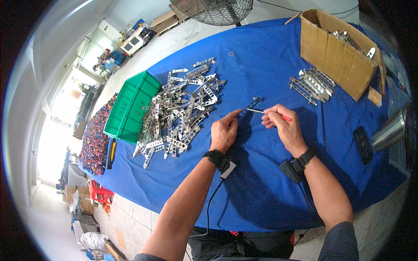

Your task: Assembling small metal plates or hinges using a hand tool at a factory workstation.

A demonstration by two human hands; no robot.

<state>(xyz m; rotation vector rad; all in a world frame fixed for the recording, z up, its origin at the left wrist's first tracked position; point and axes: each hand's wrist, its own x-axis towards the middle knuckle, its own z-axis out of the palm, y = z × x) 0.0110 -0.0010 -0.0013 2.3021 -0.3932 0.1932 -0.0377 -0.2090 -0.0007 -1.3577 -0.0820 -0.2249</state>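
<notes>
Basically, lower centre: the left hand (224,131) is half-curled, index fingertip at the near end of the metal strip (252,103); pinch or press cannot be told. Around a red-handled tool (255,111), the right hand (283,125) is closed, the tip brought to the strip at mid-frame. The strip should be kept steady against the blue-covered surface (257,65), the tip worked lightly. Loose strips (185,106) are heaped left of centre.

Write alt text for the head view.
Right hand holds a red-handled tool at a metal strip the left hand touches on a blue cloth. Around them: a heap of metal strips, a green bin and a cardboard box.
</notes>
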